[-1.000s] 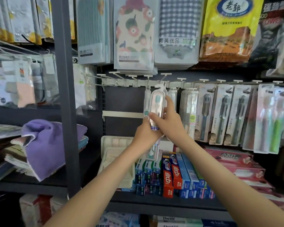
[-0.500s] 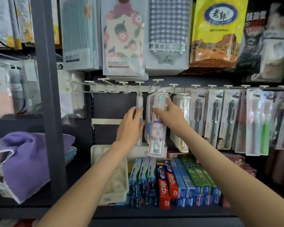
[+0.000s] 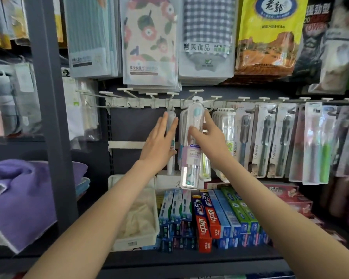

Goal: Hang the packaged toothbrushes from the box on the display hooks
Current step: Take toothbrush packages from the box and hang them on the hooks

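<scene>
Both bare forearms are reaching up and forward from the bottom of the view toward the white hook rail [image 3: 129, 102]. The left hand [image 3: 159, 143] is standing flat and upright, fingers straight and close together, with its fingertips lying against a slim white pack [image 3: 170, 115] that is hanging from the rail; it is gripping nothing. The right hand [image 3: 209, 137] is angling up and to the left and is pinching the clear packaged toothbrush [image 3: 190, 158], thumb on the front face and fingers wrapping round its right edge. That pack is hanging upright, its top sitting at a hook [image 3: 196, 91]; whether it is fully threaded on I cannot tell. It is hanging just in front of more clear packs, with grey toothbrush cards [image 3: 266, 141] lining the rail to the right. Below, toothpaste boxes [image 3: 206, 218] are standing on the shelf beside a white tray [image 3: 133, 238].
</scene>
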Tool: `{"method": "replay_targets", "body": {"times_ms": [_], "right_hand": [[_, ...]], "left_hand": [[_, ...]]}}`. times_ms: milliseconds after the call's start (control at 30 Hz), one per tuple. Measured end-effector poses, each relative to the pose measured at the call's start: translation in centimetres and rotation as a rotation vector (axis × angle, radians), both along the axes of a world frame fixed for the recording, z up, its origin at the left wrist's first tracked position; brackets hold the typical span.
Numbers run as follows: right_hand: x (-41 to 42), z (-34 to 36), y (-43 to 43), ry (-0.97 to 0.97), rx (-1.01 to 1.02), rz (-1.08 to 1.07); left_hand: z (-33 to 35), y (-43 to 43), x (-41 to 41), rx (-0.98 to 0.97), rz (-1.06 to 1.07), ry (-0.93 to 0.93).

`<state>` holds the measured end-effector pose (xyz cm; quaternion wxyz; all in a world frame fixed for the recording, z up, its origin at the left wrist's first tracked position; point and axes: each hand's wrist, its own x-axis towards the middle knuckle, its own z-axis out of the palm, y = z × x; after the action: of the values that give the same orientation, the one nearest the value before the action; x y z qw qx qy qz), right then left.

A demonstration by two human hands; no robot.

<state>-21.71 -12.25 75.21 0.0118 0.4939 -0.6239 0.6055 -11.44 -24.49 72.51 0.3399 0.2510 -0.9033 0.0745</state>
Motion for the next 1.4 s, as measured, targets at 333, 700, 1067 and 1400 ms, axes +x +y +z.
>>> {"method": "replay_targets", "body": {"times_ms": [333, 700, 1067, 1400], "right_hand": [[-0.1, 1.7, -1.5, 0.023, 0.161, -0.065], [-1.5, -0.8, -5.7, 0.103, 0.181, -0.116], [0.3, -9.3, -1.2, 0.346, 0.298, -0.216], [1.3, -31.4, 14.9, 0.234, 0.574, 0.089]], "left_hand": [[0.8, -0.8, -0.5, -0.007, 0.017, -0.020], [-0.2, -1.2, -0.1, 0.041, -0.021, -0.031], [-8.3, 4.4, 1.0, 0.174, -0.097, 0.022], [-31.8, 20.7, 4.1, 0.338, -0.187, -0.111]]}}
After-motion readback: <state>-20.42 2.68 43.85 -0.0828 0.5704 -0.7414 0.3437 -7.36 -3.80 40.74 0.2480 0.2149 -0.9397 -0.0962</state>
